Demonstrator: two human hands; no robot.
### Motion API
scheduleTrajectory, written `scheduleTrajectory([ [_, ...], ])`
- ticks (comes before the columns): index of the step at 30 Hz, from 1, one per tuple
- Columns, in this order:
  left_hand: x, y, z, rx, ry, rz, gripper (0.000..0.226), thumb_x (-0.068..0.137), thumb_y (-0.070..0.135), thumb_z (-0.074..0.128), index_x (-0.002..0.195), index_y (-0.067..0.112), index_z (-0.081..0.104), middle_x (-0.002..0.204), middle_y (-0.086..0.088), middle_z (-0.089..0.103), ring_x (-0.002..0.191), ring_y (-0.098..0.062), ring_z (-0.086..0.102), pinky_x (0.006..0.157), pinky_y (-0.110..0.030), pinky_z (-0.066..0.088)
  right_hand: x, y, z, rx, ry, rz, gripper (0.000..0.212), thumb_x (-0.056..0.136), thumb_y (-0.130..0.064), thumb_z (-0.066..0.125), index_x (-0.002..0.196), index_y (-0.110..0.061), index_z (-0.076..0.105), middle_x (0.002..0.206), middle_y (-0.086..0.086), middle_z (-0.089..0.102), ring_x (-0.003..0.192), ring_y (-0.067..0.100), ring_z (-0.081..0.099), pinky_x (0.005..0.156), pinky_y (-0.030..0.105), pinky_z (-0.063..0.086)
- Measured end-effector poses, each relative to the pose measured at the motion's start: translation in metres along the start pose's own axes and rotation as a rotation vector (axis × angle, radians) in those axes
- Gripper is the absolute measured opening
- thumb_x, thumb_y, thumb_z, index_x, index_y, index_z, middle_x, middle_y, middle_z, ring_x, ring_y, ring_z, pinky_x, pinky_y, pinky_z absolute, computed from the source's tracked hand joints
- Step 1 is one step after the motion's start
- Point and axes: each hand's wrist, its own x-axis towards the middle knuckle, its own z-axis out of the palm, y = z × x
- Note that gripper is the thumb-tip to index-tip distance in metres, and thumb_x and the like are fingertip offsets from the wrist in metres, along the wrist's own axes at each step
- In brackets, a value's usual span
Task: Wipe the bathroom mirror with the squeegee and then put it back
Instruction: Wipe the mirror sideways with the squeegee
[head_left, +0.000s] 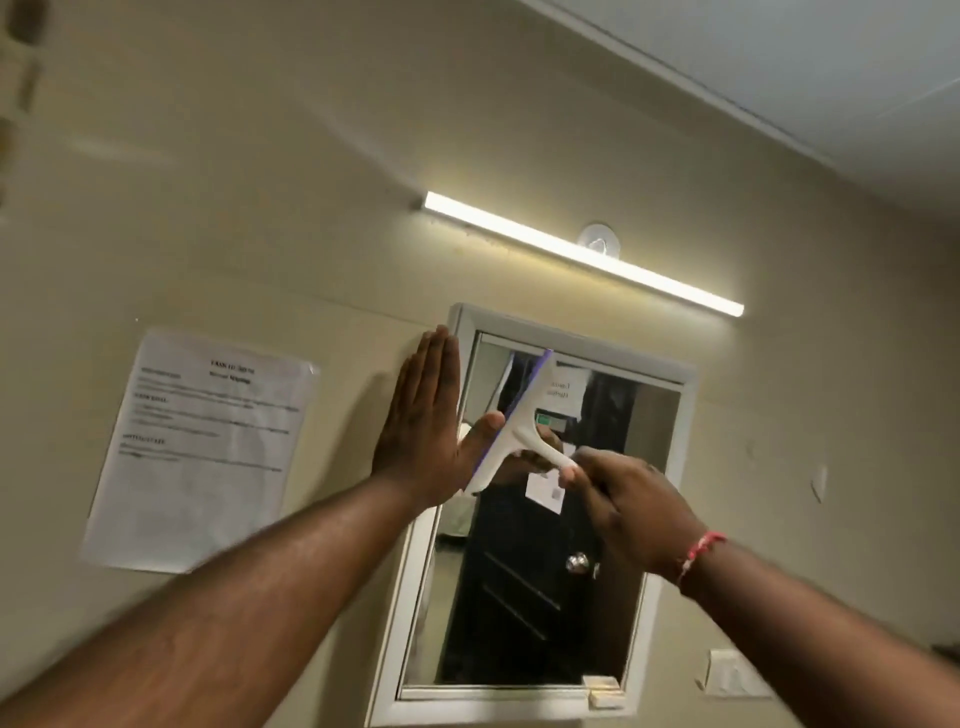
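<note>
I have one squeegee (511, 426) in my right hand (631, 512), fingers curled tight around the end of its white handle. Its blade, white with a purple edge, lies tilted against the glass in the upper left part of the one mirror (561, 545), running from near the top of the frame down toward the left side. My left hand (423, 421) is spread flat, fingers together and pointing up, pressed against the wall and the left edge of the mirror's white frame (410, 587); its thumb reaches out over the glass and sits just beside the blade. It holds nothing.

On my right wrist there is one red thread bracelet (698, 556). Above the mirror one long tube light (582, 252) is lit, slanting across the wall, with one small round fitting (598, 240) just behind it. To the left of the mirror one printed paper sheet (202, 447) is stuck to the wall; its text is too blurred to read. In the glass I see the reflection of one dark door with a round metal knob (577, 562). One small light object rests at the lower right corner of the frame; I cannot tell what it is.
</note>
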Motion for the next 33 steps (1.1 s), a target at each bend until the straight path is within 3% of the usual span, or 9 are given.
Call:
scheduleTrajectory([
  [4, 0.017, 0.009, 0.007, -0.153, 0.059, -0.05, 0.094, 0.108, 0.082, 0.003, 0.179, 0.025, -0.021, 0.188, 0.005, -0.029, 0.175, -0.014, -0.022, 0.145, -0.054, 0.007, 0.042, -0.015, -0.009, -0.133, -0.087, -0.056, 0.018, 0.112, -0.042, 0.054, 0.116, -0.037, 0.07, 0.085, -0.01, 0.067, 0.071, 0.012, 0.063, 0.065, 0.024, 0.048],
  [8, 0.006, 0.004, 0.023, -0.159, 0.12, 0.0, 0.091, 0.114, 0.074, 0.015, 0.181, 0.019, -0.012, 0.19, 0.0, -0.022, 0.178, -0.021, -0.01, 0.143, -0.061, 0.019, 0.05, -0.017, -0.004, -0.236, 0.012, -0.195, 0.02, 0.11, -0.05, 0.049, 0.108, -0.04, 0.066, 0.076, -0.017, 0.057, 0.067, 0.006, 0.058, 0.064, 0.021, 0.042],
  [16, 0.009, 0.002, 0.026, -0.083, 0.108, 0.0, 0.093, 0.114, 0.073, 0.018, 0.181, 0.016, -0.012, 0.19, -0.004, -0.021, 0.178, -0.021, -0.011, 0.145, -0.055, 0.014, 0.055, -0.016, 0.005, -0.244, 0.101, -0.287, 0.04, 0.11, -0.06, 0.04, 0.101, -0.034, 0.07, 0.068, -0.025, 0.043, 0.056, -0.001, 0.047, 0.059, 0.016, 0.033],
  [22, 0.008, 0.002, 0.027, -0.054, 0.114, -0.022, 0.092, 0.113, 0.074, 0.014, 0.181, 0.019, -0.013, 0.19, -0.002, -0.022, 0.178, -0.018, -0.011, 0.145, -0.051, 0.014, 0.063, -0.021, 0.003, -0.309, 0.069, -0.296, 0.064, 0.105, -0.068, 0.027, 0.113, -0.027, 0.076, 0.085, -0.016, 0.059, 0.064, 0.009, 0.057, 0.062, 0.031, 0.055],
  [25, 0.009, 0.001, 0.028, -0.032, 0.121, -0.027, 0.091, 0.113, 0.076, 0.014, 0.18, 0.021, -0.016, 0.19, -0.002, -0.021, 0.178, -0.02, -0.009, 0.145, -0.052, 0.015, 0.063, -0.024, 0.004, -0.352, 0.097, -0.29, 0.065, 0.106, -0.067, 0.027, 0.116, -0.026, 0.077, 0.091, -0.019, 0.051, 0.066, 0.01, 0.057, 0.065, 0.035, 0.059],
  [31, 0.008, 0.002, 0.028, -0.023, 0.1, -0.059, 0.101, 0.108, 0.084, 0.018, 0.18, 0.023, -0.016, 0.19, -0.002, -0.02, 0.179, -0.025, -0.005, 0.143, -0.057, 0.021, 0.062, -0.021, 0.0, -0.395, 0.117, -0.268, 0.07, 0.106, -0.071, 0.021, 0.108, -0.027, 0.076, 0.074, -0.018, 0.043, 0.061, 0.011, 0.057, 0.065, 0.039, 0.062],
  [33, 0.006, 0.003, 0.028, -0.018, 0.099, -0.073, 0.102, 0.107, 0.087, 0.014, 0.18, 0.024, -0.018, 0.191, -0.002, -0.019, 0.179, -0.026, -0.004, 0.143, -0.058, 0.023, 0.062, -0.014, -0.006, -0.405, 0.099, -0.237, 0.077, 0.103, -0.073, 0.018, 0.113, -0.027, 0.078, 0.071, -0.017, 0.042, 0.061, 0.012, 0.057, 0.066, 0.04, 0.063],
])
